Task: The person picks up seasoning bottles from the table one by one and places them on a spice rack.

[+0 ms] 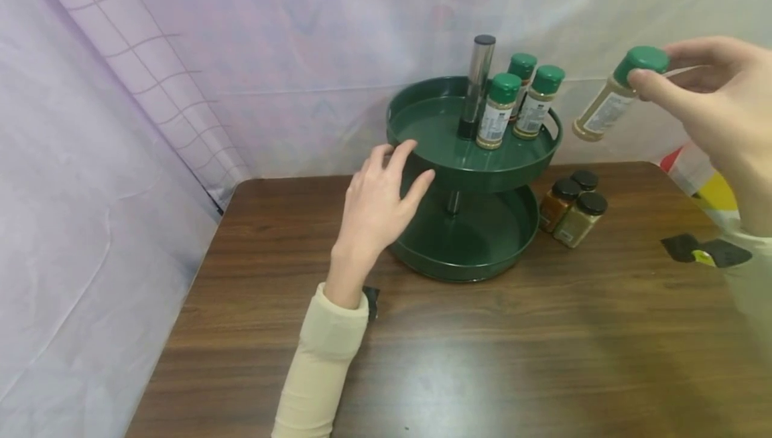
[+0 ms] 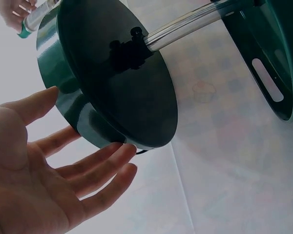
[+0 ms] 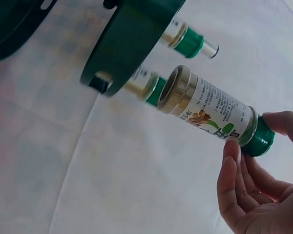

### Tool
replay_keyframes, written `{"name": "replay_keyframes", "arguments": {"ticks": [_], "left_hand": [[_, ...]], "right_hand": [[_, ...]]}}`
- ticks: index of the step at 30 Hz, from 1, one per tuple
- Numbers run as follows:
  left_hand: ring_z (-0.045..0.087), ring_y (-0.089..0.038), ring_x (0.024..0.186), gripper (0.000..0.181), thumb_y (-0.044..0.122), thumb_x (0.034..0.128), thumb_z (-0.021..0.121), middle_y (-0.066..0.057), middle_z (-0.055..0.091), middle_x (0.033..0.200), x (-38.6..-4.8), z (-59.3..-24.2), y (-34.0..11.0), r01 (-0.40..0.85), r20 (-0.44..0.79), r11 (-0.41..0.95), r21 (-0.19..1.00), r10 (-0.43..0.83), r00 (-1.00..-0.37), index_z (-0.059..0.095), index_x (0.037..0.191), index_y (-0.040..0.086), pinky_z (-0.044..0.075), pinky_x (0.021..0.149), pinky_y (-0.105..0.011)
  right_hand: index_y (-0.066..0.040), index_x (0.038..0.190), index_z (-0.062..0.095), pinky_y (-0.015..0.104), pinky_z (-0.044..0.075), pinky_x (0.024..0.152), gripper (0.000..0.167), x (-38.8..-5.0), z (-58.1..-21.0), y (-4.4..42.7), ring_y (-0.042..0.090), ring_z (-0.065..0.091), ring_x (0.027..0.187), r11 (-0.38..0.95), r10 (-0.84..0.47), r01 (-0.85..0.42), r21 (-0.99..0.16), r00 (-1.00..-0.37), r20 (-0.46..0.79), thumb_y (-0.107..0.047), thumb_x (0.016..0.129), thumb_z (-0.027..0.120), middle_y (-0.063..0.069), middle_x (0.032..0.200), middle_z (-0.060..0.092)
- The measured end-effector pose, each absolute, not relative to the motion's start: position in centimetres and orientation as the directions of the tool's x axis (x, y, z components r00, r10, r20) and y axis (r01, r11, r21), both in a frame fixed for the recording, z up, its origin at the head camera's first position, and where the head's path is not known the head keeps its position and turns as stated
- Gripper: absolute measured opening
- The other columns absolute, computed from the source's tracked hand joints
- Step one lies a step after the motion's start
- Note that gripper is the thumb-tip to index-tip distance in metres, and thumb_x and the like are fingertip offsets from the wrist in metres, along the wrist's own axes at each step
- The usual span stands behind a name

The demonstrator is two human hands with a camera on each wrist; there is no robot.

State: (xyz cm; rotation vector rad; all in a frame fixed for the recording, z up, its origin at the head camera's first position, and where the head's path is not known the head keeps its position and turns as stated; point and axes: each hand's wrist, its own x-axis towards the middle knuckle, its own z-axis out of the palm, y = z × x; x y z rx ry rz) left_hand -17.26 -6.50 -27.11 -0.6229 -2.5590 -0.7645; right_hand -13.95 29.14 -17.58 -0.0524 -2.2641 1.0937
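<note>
The right hand (image 1: 724, 90) pinches the green cap of a spice bottle (image 1: 606, 113), held tilted in the air right of a two-tier green rack. In the right wrist view the bottle (image 3: 210, 105) shows its label, thumb and fingers around the cap. On the upper tray (image 1: 434, 123) several green-capped bottles (image 1: 494, 120) stand beside the metal post (image 1: 478, 83). The left hand (image 1: 376, 203) is at that tray's left front rim, fingers spread. In the left wrist view the left hand's fingertips (image 2: 129, 148) are at the tray's outer wall (image 2: 73, 102); whether they all touch cannot be told.
Black-capped jars (image 1: 575, 220) stand close together on the wooden table (image 1: 452, 357), right of the lower tray (image 1: 464, 267). A pale curtain (image 1: 301, 69) hangs behind the table. Something red, white and yellow (image 1: 702, 177) lies beyond the right edge.
</note>
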Motion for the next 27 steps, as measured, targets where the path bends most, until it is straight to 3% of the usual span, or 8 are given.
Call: {"name": "replay_keyframes", "arguments": {"ticks": [4,10,27], "left_hand": [[0.055,-0.035,0.124,0.056,0.047,0.104,0.052,-0.017,0.048,0.144,-17.1,-27.0,-6.4,0.515,0.481,0.751,0.413,0.301,-0.824,0.047,0.151,0.018,0.047,0.098,-0.055],[0.056,-0.035,0.124,0.056,0.047,0.1041,0.052,-0.018,0.048,0.144,-17.0,-26.9,-6.4,0.514,0.48,0.752,0.411,0.301,-0.824,0.046,0.151,0.018,0.048,0.097,-0.055],[0.056,-0.035,0.124,0.056,0.047,0.1039,0.053,-0.017,0.047,0.145,-16.9,-26.8,-6.1,0.515,0.481,0.752,0.411,0.301,-0.824,0.046,0.151,0.017,0.048,0.097,-0.055]], "right_hand": [[-0.024,0.128,0.069,0.019,0.031,0.082,0.038,-14.2,-17.2,27.9,-0.012,0.056,0.081,0.705,0.277,-0.194,-0.682,-0.81,0.517,-0.034,0.092,0.075,-0.032,0.087,0.06],[-0.021,0.116,0.074,0.019,0.033,0.08,0.027,-15.2,-17.0,26.2,-0.012,0.061,0.074,0.672,0.222,-0.293,-0.68,-0.796,0.563,-0.027,0.09,0.078,-0.03,0.078,0.064],[-0.02,0.115,0.072,0.014,0.041,0.066,0.035,-17.2,-19.6,24.9,-0.012,0.062,0.069,0.721,0.143,-0.234,-0.653,-0.871,0.47,-0.039,0.087,0.08,-0.033,0.078,0.062]]}}
